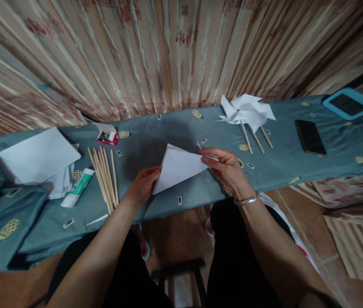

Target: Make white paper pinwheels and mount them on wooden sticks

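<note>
A white sheet of paper [181, 168], folded into a triangle, is held up over the cloth in front of me. My left hand [146, 182] pinches its left edge, the thumb on the near face. At the narrow right corner my right hand [224, 166] grips the paper between thumb and fingers. A thin white paper strip shows just behind that corner. Part of a yellow-green ring, perhaps a scissors handle [240, 163], peeks out beside my right hand; the rest is hidden.
Left on the grey-green cloth [155, 130] are a stack of white paper [40, 154], a glue stick [78, 188], several wooden sticks [104, 177] and a red box of metal pins [107, 136]. Rightward lie paper pinwheels [245, 110], a phone [310, 137] and a blue-framed tablet [349, 104]. A curtain [168, 55] hangs behind.
</note>
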`<state>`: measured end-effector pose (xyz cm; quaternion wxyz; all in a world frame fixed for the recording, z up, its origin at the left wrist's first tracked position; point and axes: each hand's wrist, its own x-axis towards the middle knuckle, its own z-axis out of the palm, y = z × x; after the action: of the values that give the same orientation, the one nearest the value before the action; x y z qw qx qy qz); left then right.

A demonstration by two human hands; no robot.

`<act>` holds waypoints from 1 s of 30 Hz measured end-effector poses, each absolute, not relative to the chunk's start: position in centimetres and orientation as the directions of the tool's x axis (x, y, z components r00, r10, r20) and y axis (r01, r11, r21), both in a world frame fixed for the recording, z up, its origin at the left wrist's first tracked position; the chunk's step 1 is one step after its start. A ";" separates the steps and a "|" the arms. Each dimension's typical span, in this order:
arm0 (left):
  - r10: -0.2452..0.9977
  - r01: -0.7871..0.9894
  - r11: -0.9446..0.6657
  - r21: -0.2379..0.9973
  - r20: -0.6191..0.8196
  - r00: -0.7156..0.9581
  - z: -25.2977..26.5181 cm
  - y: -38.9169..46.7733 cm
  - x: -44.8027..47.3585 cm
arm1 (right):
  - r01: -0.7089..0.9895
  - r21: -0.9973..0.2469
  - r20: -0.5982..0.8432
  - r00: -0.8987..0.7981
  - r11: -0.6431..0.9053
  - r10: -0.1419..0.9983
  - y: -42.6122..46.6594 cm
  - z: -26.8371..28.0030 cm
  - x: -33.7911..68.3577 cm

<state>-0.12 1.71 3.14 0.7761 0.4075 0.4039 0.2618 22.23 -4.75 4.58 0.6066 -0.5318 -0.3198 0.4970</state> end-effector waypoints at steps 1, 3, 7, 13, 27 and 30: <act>0.710 -0.056 0.544 0.837 -0.424 0.562 3.2 1.5 -0.1 | -0.258 -0.965 -0.130 0.308 -0.049 0.942 -4.8 4.7 22.2; 0.657 0.001 0.564 0.826 -0.450 0.605 3.3 1.2 0.0 | -0.254 -0.967 -0.111 0.315 -0.029 0.943 -4.8 5.0 22.2; 0.668 0.076 0.494 0.866 -0.434 0.604 3.3 0.8 0.2 | -0.244 -0.970 -0.061 0.308 0.017 0.949 -4.6 5.6 22.3; 0.904 -0.014 0.350 0.937 -0.333 0.267 2.6 1.2 -0.1 | -0.268 -0.963 -0.097 0.372 0.006 0.923 -4.3 5.4 22.3; 0.905 -0.199 0.410 0.890 -0.370 0.209 4.0 2.2 0.1 | -0.291 -0.936 -0.232 0.086 -0.199 0.969 -4.6 4.5 19.8; 0.852 -0.204 0.505 0.839 -0.446 0.273 4.1 2.5 -0.2 | -0.301 -0.932 -0.238 0.091 -0.201 0.967 -4.5 4.1 20.0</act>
<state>-0.18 2.53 4.09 0.7229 0.3379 0.4793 0.3654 20.04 -4.49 4.14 0.5393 -0.5049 -0.3297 0.5879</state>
